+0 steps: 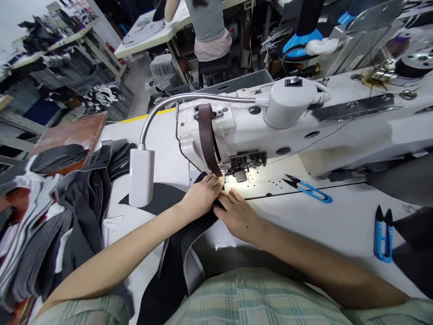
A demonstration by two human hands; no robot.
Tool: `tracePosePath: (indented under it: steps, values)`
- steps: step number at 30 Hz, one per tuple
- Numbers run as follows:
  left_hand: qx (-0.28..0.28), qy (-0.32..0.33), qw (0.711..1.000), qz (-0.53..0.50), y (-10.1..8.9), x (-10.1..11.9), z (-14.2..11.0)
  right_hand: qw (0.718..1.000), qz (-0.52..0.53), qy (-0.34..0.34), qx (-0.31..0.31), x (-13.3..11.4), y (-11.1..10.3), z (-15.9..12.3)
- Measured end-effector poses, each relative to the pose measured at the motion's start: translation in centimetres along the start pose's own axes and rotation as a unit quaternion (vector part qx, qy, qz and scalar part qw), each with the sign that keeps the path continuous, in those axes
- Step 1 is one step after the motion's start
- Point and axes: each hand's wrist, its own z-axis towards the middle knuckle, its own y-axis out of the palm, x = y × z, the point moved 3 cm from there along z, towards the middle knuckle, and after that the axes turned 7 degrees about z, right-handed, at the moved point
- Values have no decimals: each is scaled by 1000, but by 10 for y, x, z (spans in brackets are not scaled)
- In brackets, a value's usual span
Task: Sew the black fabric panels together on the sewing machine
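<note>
Both my hands are at the needle area of a white sewing machine (250,126). My left hand (203,195) has its fingers curled down on a piece of black fabric (192,230), right by the presser foot. My right hand (238,214) touches the left one and pinches the fabric's edge; its fingertips are partly hidden. The fabric runs under my hands and drapes down over the table edge to my lap. A brown strap (208,135) hangs over the machine head, just above my fingers. The needle itself is hidden.
A white lamp (141,178) on a bendy metal neck hangs left of the machine. Two blue thread snips (309,188) lie on the right. Stacks of dark cut pieces (77,212) fill the left side. Another person (209,31) sits at a table behind.
</note>
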Motion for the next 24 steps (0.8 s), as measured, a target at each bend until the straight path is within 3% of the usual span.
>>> tracePosePath:
  steps: [4, 14, 24]
  values:
    - [-6, 5, 1000, 2, -1, 0, -2, 1000, -3, 12, -18, -2, -2, -1]
    - [-92, -4, 995, 48, -15, 0, -8, 998, -26, 36, -43, -3, -9, 2]
    - [-98, -17, 995, -16, -12, 2, -11, 997, -71, 10, 28, -3, -6, -1]
